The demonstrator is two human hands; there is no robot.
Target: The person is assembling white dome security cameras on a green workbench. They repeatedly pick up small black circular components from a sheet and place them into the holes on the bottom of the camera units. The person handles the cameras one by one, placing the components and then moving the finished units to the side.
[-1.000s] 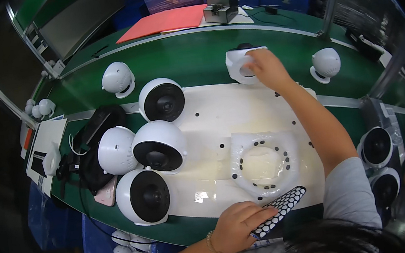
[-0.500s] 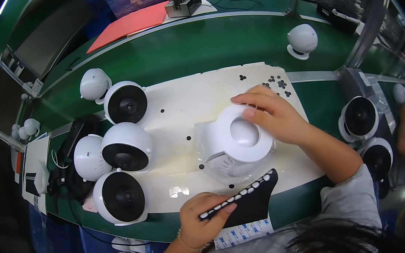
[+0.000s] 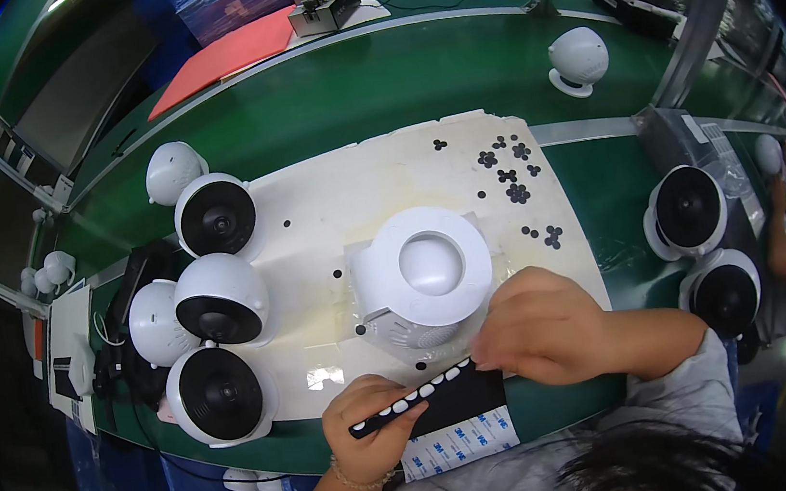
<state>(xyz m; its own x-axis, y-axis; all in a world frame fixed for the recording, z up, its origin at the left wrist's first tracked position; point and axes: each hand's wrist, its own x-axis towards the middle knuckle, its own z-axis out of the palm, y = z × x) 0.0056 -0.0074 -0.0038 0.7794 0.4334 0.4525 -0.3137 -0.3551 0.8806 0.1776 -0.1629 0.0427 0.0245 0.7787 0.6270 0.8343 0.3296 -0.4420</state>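
In my left hand (image 3: 367, 421), the fingers are wrapped round a black sheet of adhesive pads (image 3: 459, 395), bent over so that white oval pads line its upper edge. A printed backing paper shows below it. My right hand (image 3: 543, 330) is closed in a pinch at the right end of that edge; its fingertips hide whether a single pad is between them. Just beyond both hands a white camera (image 3: 419, 328) rests upside down on clear plastic, its ring-shaped base (image 3: 468, 295) facing up. Neither hand touches it.
Several white cameras with black fronts (image 3: 217, 217) stand at left, and two more (image 3: 689, 204) at right. Another camera (image 3: 579, 57) sits on the green ledge. Small black discs (image 3: 518, 193) lie on the pale board (image 3: 315, 245). A metal box (image 3: 320, 11) stands at the back.
My right hand has left the upturned camera's base and come down to the right end of the bent sheet. The sheet has tilted less steeply. The whole view has shifted slightly.
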